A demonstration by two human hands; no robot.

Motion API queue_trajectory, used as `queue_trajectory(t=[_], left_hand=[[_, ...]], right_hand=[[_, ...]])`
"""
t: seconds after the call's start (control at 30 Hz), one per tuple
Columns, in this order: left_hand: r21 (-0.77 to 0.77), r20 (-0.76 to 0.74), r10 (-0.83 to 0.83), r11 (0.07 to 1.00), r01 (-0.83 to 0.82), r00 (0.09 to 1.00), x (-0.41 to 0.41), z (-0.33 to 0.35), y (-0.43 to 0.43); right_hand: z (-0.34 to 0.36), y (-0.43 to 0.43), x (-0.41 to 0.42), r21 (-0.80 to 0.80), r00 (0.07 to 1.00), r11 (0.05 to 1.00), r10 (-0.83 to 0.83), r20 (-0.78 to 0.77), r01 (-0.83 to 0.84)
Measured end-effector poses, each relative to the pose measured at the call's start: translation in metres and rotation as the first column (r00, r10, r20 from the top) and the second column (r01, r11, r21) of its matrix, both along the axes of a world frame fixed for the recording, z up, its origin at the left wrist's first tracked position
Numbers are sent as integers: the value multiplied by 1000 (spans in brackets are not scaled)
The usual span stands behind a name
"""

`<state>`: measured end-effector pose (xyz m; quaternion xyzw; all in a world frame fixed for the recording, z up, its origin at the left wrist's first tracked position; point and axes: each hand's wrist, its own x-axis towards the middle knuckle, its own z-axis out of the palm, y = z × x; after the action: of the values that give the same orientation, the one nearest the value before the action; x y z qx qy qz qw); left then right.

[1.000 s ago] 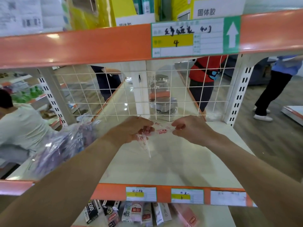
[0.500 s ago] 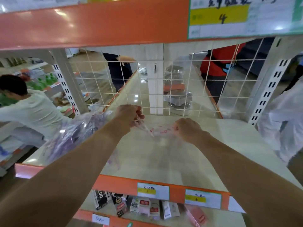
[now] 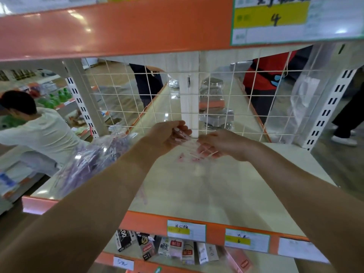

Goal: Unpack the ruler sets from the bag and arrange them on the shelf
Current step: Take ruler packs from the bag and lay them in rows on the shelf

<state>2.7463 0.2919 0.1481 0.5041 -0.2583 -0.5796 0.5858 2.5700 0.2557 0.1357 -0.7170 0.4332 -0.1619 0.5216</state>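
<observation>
Pale shelf board (image 3: 206, 194) with a smooth, glossy finish that mirrors the ceiling lights. Its front edge carries a shiny orange strip (image 3: 145, 223) with paper labels (image 3: 186, 230) stuck on. Along the back edge stands a grid (image 3: 122, 111) of thin, white-coated wire, flanked by matt painted metal uprights (image 3: 332, 103) (punched with slots). At the left edge lies a bag (image 3: 94, 160) of clear, crinkled, shiny plastic. Near the back edge is a film wrapper (image 3: 189, 154) of thin transparent plastic, printed red.
</observation>
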Motion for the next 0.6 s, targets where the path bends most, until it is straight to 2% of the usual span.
queue_trajectory(t=[0.07,0.13,0.2,0.23,0.3,0.4,0.5,0.6], left_hand=[[-10,30,-34,999,34,999,-4,5,-6],[38,206,-90,996,84,974,-5,6,-9],[153,354,-163,982,114,921,-3,3,-7],[218,351,-198,968,126,915,-1,1,-5],[297,244,-242,941,165,939,0,-4,0],[272,104,-193,949,158,976,-6,-14,4],[218,142,-142,970,109,980,-8,-22,4],[194,242,-109,979,62,964,-7,-29,5]], right_hand=[[6,3,-5,18,998,998,54,44,-55],[6,2,-11,-96,999,995,-11,46,16],[1,-5,-20,-236,991,963,-121,50,129],[-4,-7,-25,-312,986,935,-161,46,167],[-13,-11,-32,-425,980,886,-196,25,188],[-23,-7,-38,-493,978,854,-206,-26,167],[-28,-3,-39,-511,980,853,-180,-90,110],[-30,-2,-38,-480,979,873,-163,-120,87]])
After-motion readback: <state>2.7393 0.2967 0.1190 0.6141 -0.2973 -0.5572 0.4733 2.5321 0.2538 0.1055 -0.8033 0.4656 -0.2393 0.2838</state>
